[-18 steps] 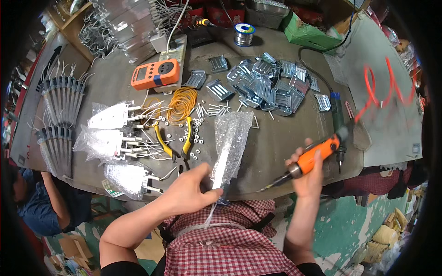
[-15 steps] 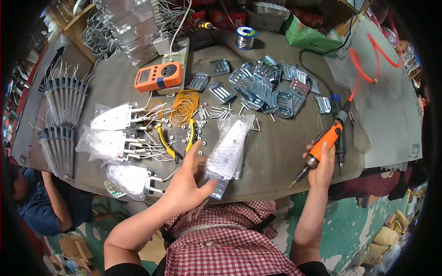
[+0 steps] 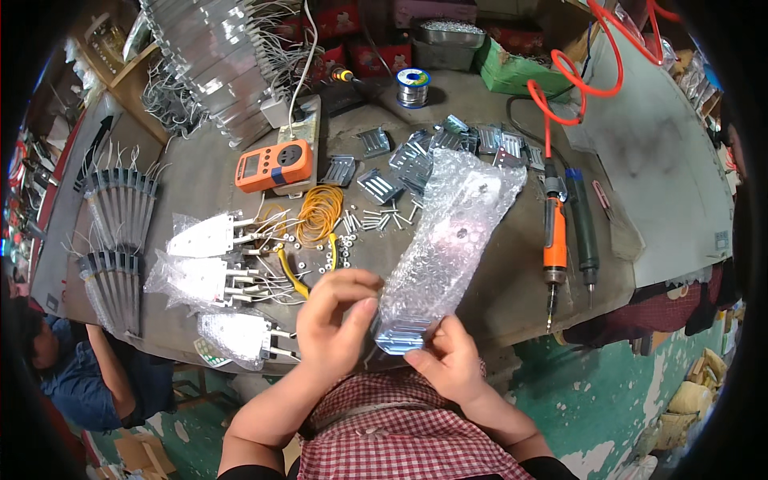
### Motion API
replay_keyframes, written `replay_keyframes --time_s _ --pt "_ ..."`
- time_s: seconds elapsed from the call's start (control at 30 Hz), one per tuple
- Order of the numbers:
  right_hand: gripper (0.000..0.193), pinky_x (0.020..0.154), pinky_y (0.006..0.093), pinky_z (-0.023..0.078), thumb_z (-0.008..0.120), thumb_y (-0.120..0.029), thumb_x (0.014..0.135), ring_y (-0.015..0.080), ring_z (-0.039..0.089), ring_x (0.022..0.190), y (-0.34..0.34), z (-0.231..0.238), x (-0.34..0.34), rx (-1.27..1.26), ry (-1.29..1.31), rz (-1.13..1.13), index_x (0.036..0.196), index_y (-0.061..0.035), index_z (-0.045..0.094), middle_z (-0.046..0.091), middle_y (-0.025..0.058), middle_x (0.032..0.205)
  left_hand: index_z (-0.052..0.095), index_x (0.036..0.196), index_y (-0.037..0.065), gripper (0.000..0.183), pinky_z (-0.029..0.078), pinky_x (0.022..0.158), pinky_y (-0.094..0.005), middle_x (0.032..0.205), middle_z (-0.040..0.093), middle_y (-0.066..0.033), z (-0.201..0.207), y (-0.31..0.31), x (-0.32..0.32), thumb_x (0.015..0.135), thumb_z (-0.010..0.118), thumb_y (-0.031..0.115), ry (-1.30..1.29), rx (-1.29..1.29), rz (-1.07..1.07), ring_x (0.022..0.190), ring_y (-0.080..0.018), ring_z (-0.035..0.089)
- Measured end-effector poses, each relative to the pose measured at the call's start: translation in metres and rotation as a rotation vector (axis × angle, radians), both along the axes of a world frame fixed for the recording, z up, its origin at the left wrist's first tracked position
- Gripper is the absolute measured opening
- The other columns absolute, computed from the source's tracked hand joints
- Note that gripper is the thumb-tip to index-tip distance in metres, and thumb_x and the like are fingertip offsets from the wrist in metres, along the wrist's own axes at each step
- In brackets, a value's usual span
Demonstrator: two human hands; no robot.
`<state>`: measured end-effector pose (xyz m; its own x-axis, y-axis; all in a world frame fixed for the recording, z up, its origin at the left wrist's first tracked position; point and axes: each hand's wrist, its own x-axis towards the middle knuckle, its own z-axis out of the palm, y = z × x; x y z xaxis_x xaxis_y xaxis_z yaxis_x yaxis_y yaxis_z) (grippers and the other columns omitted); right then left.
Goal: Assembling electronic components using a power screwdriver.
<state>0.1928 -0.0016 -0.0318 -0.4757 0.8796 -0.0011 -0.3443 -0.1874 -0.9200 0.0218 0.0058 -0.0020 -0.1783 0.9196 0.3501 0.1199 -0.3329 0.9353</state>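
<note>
A white plate in bubble wrap is raised at a tilt over the bench's front edge, with a slotted metal bracket at its near end. My right hand grips the bracket end, thumb in front and fingers behind. Beside the wrap's left edge, my left hand has its fingers curled in toward the thumb; whatever lies in them is hidden. An orange power screwdriver with a red coiled cord rests on the right, alongside a dark power screwdriver.
Slotted brackets are heaped beyond the wrapped plate. Screws, yellow-handled pliers and wrapped plates with wires lie to the left. An orange meter and solder spool sit farther back. Another person is at far left.
My right hand has let go of the orange screwdriver and moved left to grip the bracket end. The wrapped plate has come nearer and tilted. My left hand's fingers have curled in.
</note>
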Motion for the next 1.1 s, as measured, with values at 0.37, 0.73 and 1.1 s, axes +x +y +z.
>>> replay_keyframes --time_s 0.37,0.73,1.1 --pt "0.083 0.074 0.0292 0.048 0.074 -0.013 0.073 0.0133 0.06 0.078 0.006 0.009 0.012 0.734 -0.705 -0.066 0.139 -0.0007 0.026 0.063 0.0099 0.086 0.032 0.13 -0.002 0.08 0.046 0.087 -0.0352 0.119 0.051 -0.0131 0.0 0.004 -0.006 0.081 0.053 0.058 -0.529 -0.043 -0.069 0.107 -0.0212 0.054" --pt "0.092 0.087 0.0333 0.044 0.073 -0.01 0.075 0.0228 0.057 0.101 0.01 0.009 0.024 0.428 -0.482 -0.066 0.142 -0.0019 0.011 0.059 0.0184 0.108 0.046 0.121 -0.002 0.057 0.044 0.089 -0.035 0.114 0.055 -0.0118 0.003 0.008 -0.027 0.078 0.069 0.027 -0.272 -0.448 -0.327 0.103 -0.0184 0.054" --pt "0.091 0.096 0.035 0.038 0.07 -0.008 0.077 0.0236 0.047 0.116 0.015 0.015 0.007 0.114 0.033 -0.074 0.142 0.0 0.006 0.048 0.0173 0.123 0.057 0.112 0.0 0.031 0.043 0.087 -0.0293 0.109 0.059 -0.0078 -0.011 0.0 0.009 0.086 0.06 0.017 -0.308 -0.432 -0.569 0.099 -0.0161 0.056"
